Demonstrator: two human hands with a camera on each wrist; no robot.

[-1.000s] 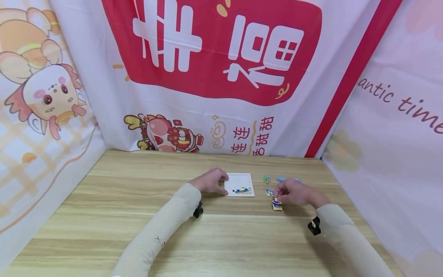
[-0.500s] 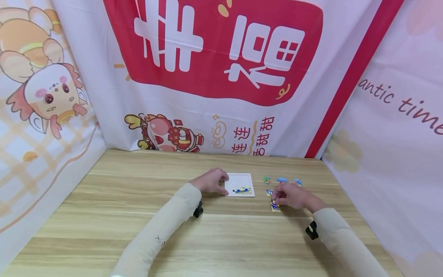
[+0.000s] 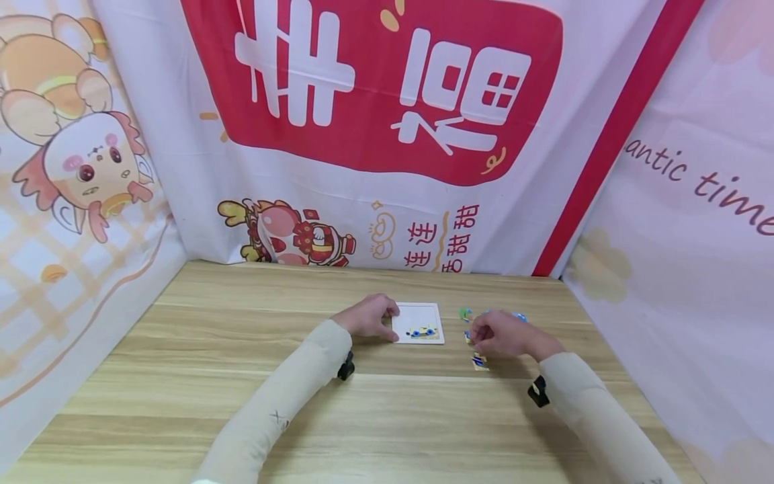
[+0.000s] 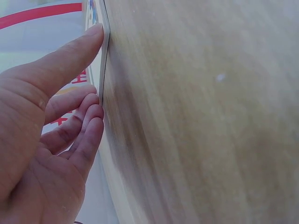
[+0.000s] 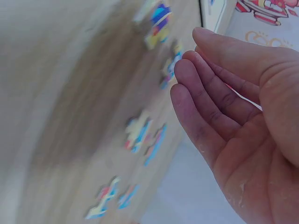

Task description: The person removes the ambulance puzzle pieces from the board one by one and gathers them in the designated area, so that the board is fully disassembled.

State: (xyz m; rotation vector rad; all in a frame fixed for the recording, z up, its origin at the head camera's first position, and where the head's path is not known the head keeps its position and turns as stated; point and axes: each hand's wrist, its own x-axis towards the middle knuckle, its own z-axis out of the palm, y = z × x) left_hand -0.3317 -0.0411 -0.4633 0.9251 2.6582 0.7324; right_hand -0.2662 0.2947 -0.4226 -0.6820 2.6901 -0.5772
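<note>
A white puzzle tray [image 3: 417, 313] lies on the table, with a strip of picture showing a blue-wheeled car [image 3: 422, 332] along its near edge. At its left edge rests my left hand [image 3: 367, 316]; in the left wrist view the straight thumb [image 4: 70, 56] and loosely bent fingers touch the rim. My right hand [image 3: 506, 333] hovers over several puzzle pieces right of the tray, thumb and fingertips near each other, no piece visible between them. A blue-and-yellow piece [image 3: 480, 362] lies just below its fingertips. The hand partly covers other pieces behind it.
More loose pieces lie behind the right hand, among them a green one [image 3: 465, 314] and a blue one [image 3: 520, 316]. A wooden table [image 3: 387, 417] spreads toward me. Printed cloth [image 3: 387, 222] hangs along its back edge and both sides.
The blue-and-yellow piece has slid slightly left and toward me under my right fingers. My right hand has let go and moved slightly up and left of it. The left hand has stayed put.
</note>
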